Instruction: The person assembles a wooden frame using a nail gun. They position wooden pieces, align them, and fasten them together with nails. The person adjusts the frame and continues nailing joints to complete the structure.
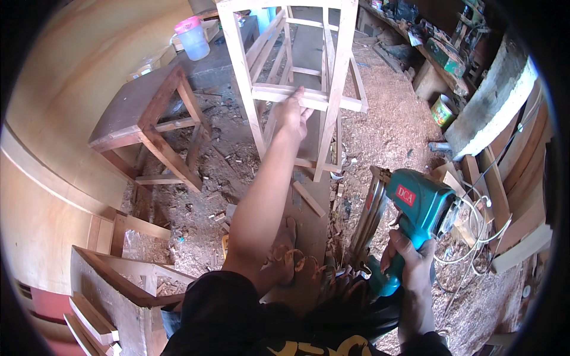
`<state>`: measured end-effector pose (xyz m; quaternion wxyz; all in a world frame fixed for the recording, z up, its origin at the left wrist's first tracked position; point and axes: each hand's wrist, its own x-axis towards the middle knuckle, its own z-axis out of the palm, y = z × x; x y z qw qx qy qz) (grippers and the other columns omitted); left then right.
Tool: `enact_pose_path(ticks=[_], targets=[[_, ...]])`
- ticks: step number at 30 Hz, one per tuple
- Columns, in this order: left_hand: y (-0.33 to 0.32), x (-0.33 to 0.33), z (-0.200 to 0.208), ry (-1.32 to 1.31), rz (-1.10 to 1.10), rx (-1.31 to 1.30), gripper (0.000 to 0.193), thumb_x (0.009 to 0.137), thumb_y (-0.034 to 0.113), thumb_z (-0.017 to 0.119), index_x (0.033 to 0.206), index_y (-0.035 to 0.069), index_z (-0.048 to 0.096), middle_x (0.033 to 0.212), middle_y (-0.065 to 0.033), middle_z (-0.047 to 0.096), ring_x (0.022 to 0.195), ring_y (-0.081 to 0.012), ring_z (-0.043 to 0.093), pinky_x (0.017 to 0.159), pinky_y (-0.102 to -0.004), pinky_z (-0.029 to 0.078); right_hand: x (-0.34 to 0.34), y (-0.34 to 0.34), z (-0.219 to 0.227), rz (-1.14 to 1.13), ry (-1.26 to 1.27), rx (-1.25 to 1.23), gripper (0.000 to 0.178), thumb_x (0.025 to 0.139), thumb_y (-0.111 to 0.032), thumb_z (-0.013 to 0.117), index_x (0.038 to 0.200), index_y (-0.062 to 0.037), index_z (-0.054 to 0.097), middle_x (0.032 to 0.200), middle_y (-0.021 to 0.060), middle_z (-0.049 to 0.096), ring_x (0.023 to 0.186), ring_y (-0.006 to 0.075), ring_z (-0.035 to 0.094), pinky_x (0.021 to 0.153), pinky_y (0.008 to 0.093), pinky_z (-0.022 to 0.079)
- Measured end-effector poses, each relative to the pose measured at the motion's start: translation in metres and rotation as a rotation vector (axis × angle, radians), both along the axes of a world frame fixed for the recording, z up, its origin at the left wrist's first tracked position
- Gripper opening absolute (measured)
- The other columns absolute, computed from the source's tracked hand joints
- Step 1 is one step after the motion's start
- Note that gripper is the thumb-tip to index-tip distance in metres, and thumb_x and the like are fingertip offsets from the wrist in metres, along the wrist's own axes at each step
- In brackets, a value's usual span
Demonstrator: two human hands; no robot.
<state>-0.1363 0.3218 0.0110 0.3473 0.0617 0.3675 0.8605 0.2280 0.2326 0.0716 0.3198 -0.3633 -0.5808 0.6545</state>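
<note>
A pale, unpainted wooden frame (342, 56) with upright legs and cross rails stands in front of me. My left hand (291, 115) reaches out to it and grips a front cross rail (270, 94), thumb over the top edge and fingers curled beneath. In my right hand (415, 261) is a teal nail gun (426, 191), held by its handle at the lower right. Its long metal magazine slants down toward my legs. The nail gun is apart from the frame.
A brown wooden stool (127, 113) stands left, near a bucket with a pink lid (193, 38). Wood shavings (386, 118) and offcuts litter the floor. A cluttered workbench (442, 56), a tin can (444, 111), a white cable (475, 237) and planks lie right. A wooden box-like piece (110, 302) sits lower left.
</note>
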Motion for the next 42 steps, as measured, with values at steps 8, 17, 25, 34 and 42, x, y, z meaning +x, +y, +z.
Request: enact_pose_path(ticks=[8, 17, 25, 34, 42], targets=[[0.012, -0.011, 0.005, -0.001, 0.069, -0.039, 0.029, 0.092, 0.006, 0.064, 0.119, -0.001, 0.057, 0.116, -0.0135, 0.064, 0.107, -0.0271, 0.065, 0.101, -0.0470, 0.052, -0.008, 0.002, 0.001, 0.046, 0.009, -0.003, 0.021, 0.087, -0.013, 0.068, 0.093, 0.0044, 0.059, 0.064, 0.0090, 0.057, 0.048, 0.0202, 0.060, 0.043, 0.0309, 0.047], [-0.002, -0.006, 0.023, -0.009, 0.062, -0.108, 0.030, 0.088, 0.001, 0.066, 0.116, -0.004, 0.056, 0.113, -0.0172, 0.063, 0.106, -0.0307, 0.065, 0.095, -0.0509, 0.056, -0.003, 0.004, -0.005, 0.085, 0.013, 0.019, 0.019, 0.089, -0.013, 0.067, 0.093, 0.0040, 0.059, 0.064, 0.0094, 0.059, 0.048, 0.0197, 0.060, 0.044, 0.0308, 0.047], [0.002, -0.002, 0.018, 0.008, -0.017, -0.115, 0.038, 0.089, 0.013, 0.072, 0.121, 0.001, 0.057, 0.117, -0.0148, 0.063, 0.108, -0.0302, 0.065, 0.098, -0.0466, 0.055, -0.001, 0.008, -0.012, 0.175, 0.043, -0.047, 0.029, 0.091, -0.003, 0.066, 0.115, 0.0017, 0.051, 0.077, 0.0071, 0.062, 0.054, 0.0158, 0.060, 0.048, 0.0280, 0.050], [0.014, 0.007, 0.012, 0.045, -0.096, -0.233, 0.033, 0.092, 0.019, 0.068, 0.121, 0.006, 0.060, 0.115, -0.0125, 0.066, 0.106, -0.0275, 0.066, 0.102, -0.0471, 0.049, -0.006, 0.004, -0.012, 0.207, 0.005, -0.038, 0.029, 0.091, -0.002, 0.066, 0.115, 0.0009, 0.050, 0.079, 0.0072, 0.061, 0.054, 0.0155, 0.060, 0.048, 0.0282, 0.050], [0.017, 0.001, 0.018, -0.038, -0.122, -0.213, 0.025, 0.094, 0.014, 0.061, 0.117, 0.003, 0.061, 0.115, -0.0152, 0.065, 0.105, -0.0297, 0.066, 0.103, -0.0478, 0.048, -0.008, 0.001, -0.009, 0.229, -0.039, -0.019, 0.022, 0.090, -0.001, 0.066, 0.109, 0.0010, 0.054, 0.077, 0.0064, 0.061, 0.053, 0.0147, 0.059, 0.047, 0.0276, 0.049]])
